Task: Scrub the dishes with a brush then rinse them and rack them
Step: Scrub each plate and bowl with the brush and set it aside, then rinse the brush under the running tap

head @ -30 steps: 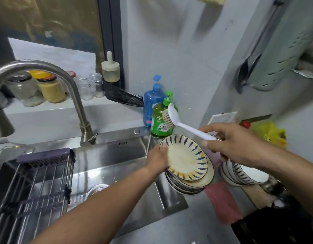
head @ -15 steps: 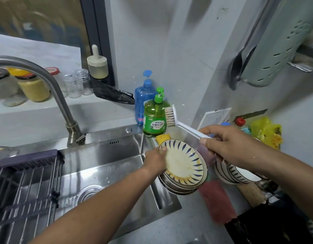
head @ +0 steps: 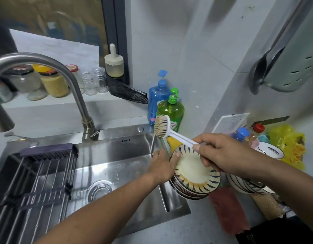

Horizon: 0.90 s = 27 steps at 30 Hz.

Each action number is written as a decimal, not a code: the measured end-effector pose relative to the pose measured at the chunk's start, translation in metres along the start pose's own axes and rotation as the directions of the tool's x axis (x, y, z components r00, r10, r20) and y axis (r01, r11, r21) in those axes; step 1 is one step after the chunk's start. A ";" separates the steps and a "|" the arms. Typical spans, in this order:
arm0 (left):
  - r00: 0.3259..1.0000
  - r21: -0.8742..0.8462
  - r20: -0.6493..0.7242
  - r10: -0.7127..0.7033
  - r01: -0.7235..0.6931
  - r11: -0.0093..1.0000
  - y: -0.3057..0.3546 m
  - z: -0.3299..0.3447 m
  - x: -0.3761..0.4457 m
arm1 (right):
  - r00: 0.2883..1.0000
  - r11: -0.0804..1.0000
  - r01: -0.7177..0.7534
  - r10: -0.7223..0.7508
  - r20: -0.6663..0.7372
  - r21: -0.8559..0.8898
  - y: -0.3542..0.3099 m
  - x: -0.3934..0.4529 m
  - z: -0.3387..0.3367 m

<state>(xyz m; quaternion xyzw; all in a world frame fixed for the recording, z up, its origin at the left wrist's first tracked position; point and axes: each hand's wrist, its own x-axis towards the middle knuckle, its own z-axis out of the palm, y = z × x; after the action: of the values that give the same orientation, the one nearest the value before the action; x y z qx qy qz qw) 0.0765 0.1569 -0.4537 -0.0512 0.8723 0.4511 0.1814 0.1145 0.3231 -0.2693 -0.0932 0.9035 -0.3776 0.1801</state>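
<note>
Between the earlier frame and now the brush (head: 171,131) has dipped a little, its bristle head dropping from level with the green soap bottle (head: 171,111) toward the plates, while the left hand (head: 162,164) has kept its place at the stack. That left hand holds the near-left rim of the top plate (head: 196,170), thumb laid over the patterned edge and the other fingers hidden behind it, so the plate is tipped up off the plate stack (head: 189,191) with its soiled face turned toward the camera. The stack sits on the bench just beside the right edge of the sink (head: 117,164), with a nest of bowls (head: 247,185) to its right. Fingers of the right hand (head: 228,155) are curled round the white handle of the brush, thumb pressed along it. The handle's long axis runs up and to the left from that hand, putting the bristles beyond the plate's far rim, apart from it and facing the sink side. Scrubbing therefore looks not yet begun: the bristle head lies past the plate, so the right hand would likely need to draw back and turn the head down onto the plate's face. Over the left part of the sink lies the drying rack (head: 37,182), holding no dishes, and no water can be seen running from the faucet (head: 71,88).
</note>
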 end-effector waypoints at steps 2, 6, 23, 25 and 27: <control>1.000 -0.065 -0.027 0.010 -0.012 0.998 -0.011 -0.020 -0.011 | 0.999 0.999 0.020 -0.022 0.031 0.048 -0.003 0.005 0.006; 0.994 -0.115 -0.094 -0.057 0.046 0.992 -0.046 -0.086 -0.041 | 0.989 0.995 0.077 -0.085 0.118 0.070 -0.021 0.022 0.025; 0.557 -0.340 -0.728 -0.399 0.211 0.916 -0.146 -0.324 -0.122 | 0.915 0.964 0.240 -0.185 0.357 -0.115 -0.097 0.088 0.109; 0.545 -0.296 -0.743 -0.389 0.254 0.921 -0.145 -0.347 -0.121 | 0.911 0.961 0.241 -0.175 0.373 -0.138 -0.100 0.094 0.115; 0.603 -0.245 -0.714 -0.355 0.260 0.934 -0.139 -0.367 -0.117 | 0.903 0.955 0.250 -0.169 0.396 -0.163 -0.105 0.097 0.121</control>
<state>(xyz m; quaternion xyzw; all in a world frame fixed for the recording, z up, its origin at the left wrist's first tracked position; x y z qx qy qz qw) 0.1218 -0.2291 -0.3248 -0.3919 0.8189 0.4014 -0.1215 0.0766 0.1420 -0.2971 -0.2796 0.8711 -0.2725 0.2979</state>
